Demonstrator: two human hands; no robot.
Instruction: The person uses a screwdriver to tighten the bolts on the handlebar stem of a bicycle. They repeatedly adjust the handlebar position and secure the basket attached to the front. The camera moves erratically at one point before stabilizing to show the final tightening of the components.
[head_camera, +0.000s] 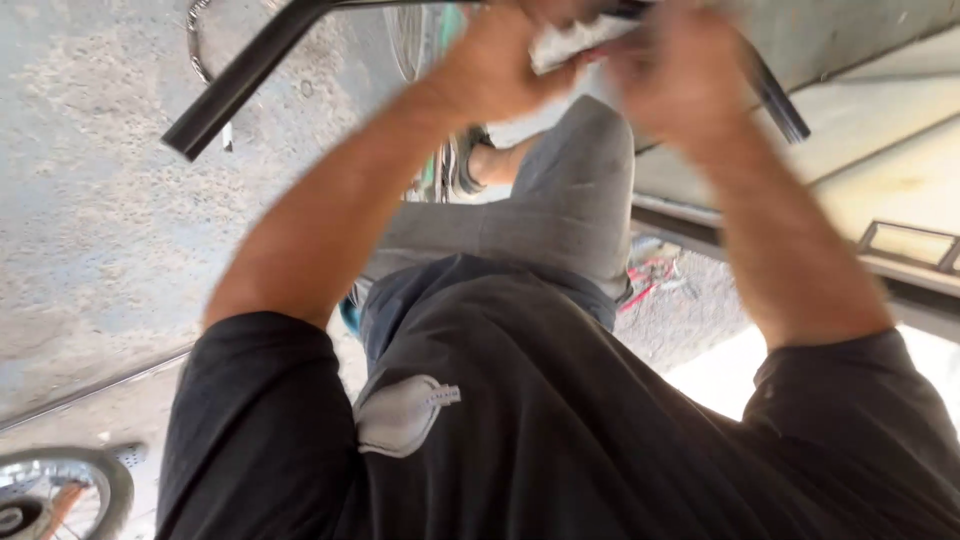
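Head: hands (590, 60) raised at bar (240, 85)

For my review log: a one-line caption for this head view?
Both hands, left hand and right hand, blurred, grip a pale rag against a black bar.

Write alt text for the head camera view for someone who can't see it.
Both hands, left hand and right hand, are raised together on a pale rag against a black metal bar. Below are a dark shirt and grey trousers.
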